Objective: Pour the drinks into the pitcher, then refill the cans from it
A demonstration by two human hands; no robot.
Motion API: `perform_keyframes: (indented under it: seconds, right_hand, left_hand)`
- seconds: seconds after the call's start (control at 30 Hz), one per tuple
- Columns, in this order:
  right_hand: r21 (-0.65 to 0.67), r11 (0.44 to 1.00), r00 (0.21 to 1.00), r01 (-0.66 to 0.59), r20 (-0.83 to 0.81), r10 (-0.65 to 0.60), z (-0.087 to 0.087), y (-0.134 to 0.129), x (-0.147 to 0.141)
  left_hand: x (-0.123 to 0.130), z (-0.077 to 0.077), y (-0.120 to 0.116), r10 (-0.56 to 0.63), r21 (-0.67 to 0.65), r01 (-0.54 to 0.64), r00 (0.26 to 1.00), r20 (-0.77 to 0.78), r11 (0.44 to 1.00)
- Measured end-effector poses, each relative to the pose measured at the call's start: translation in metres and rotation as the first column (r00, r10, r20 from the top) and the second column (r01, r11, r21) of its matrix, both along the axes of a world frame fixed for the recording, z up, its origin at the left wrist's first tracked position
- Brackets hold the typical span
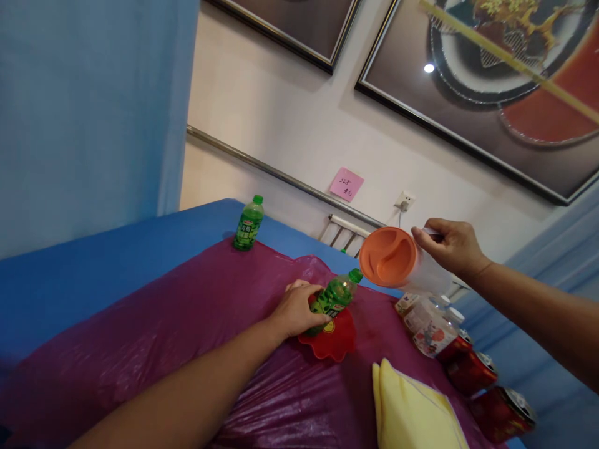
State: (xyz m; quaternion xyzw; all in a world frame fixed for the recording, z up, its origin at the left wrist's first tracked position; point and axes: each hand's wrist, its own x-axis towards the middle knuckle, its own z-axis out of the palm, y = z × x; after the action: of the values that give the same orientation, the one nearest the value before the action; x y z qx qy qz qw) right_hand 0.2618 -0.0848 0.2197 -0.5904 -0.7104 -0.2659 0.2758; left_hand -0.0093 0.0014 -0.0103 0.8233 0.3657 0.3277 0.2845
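Head view: the left hand (pixel 297 310) clasps the bottle (pixel 337 294), whose cap (pixel 355 275) points toward the jug (pixel 412 265) held in the right hand (pixel 455 247).

Blue fabric curtain (pixel 93 112) at left. Pink square paper note (pixel 347 184) on white wall (pixel 266 93), just above grey metal rail (pixel 281 175); white plastic socket (pixel 405 199) right of note. Folded yellow cloth (pixel 416 408) near red metal cans (pixel 470 374).

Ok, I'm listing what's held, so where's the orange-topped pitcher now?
In the head view, the orange-topped pitcher is right of centre, held tilted by its handle in the right hand, just above the labelled bottles in the picture.
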Motion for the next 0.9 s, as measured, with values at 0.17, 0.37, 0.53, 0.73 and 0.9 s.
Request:
perform_keyframes:
  seconds: [0.17, 0.37, 0.53, 0.73, 0.9]
  right_hand:
    - [-0.002, 1.0, 1.0, 0.006, 0.014, -0.006, 0.0, 0.001, 0.002]
    - [-0.003, 1.0, 1.0, 0.004, 0.007, -0.004, 0.0, 0.001, 0.002]
    - [-0.009, 1.0, 1.0, 0.012, 0.002, -0.012, -0.001, 0.002, 0.001]
    - [-0.02, 1.0, 0.999, 0.017, -0.029, -0.017, -0.004, 0.003, 0.003]
    - [-0.002, 0.999, 0.992, 0.035, -0.117, -0.035, -0.011, 0.004, 0.006]
  left_hand:
    - [0.0, -0.002, 0.001, -0.002, 0.0, 0.002, 1.0, 0.018, 1.0]
    - [0.001, -0.002, 0.001, 0.005, -0.003, -0.005, 1.0, 0.02, 1.0]
    - [0.001, -0.001, 0.001, 0.003, 0.001, -0.004, 1.0, 0.018, 1.0]
    - [0.0, 0.0, 0.0, -0.001, -0.001, 0.001, 1.0, 0.009, 1.0]
    - [0.0, 0.0, 0.0, -0.004, -0.007, 0.004, 1.0, 0.002, 1.0]
